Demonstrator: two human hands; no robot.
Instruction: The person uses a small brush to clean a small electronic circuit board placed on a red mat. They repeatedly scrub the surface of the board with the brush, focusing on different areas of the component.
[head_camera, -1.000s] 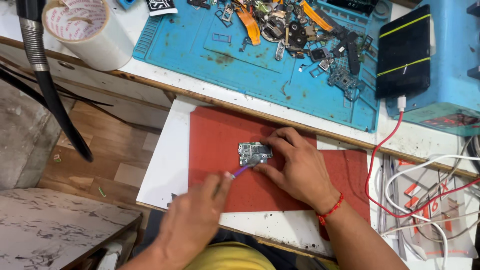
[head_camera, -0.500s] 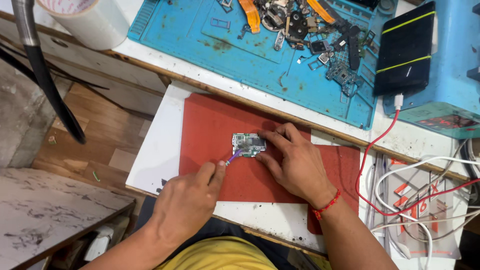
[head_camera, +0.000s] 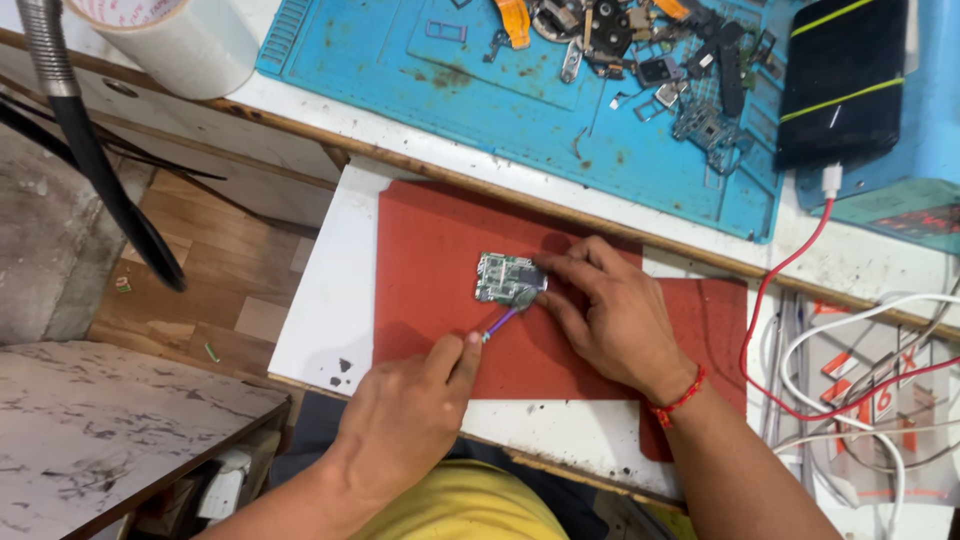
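A small green circuit board (head_camera: 503, 275) lies on a red mat (head_camera: 430, 250) on a white pull-out shelf. My right hand (head_camera: 610, 315) rests on the mat with its fingers pressed against the board's right edge. My left hand (head_camera: 405, 420) grips a thin purple-handled tool (head_camera: 500, 322), and the tool's tip touches the lower right part of the board.
Behind the shelf lies a blue work mat (head_camera: 520, 95) strewn with several small phone parts (head_camera: 660, 70). A dark phone (head_camera: 840, 80) with a red cable (head_camera: 780, 280) sits at right. A white tape roll (head_camera: 180, 40) and a black hose (head_camera: 90, 150) are at left. White cables (head_camera: 860, 330) lie at right.
The tool's tip has moved back and forth over the board, from its right part to its left and back. My right hand stays on the board. The view has shifted slightly.
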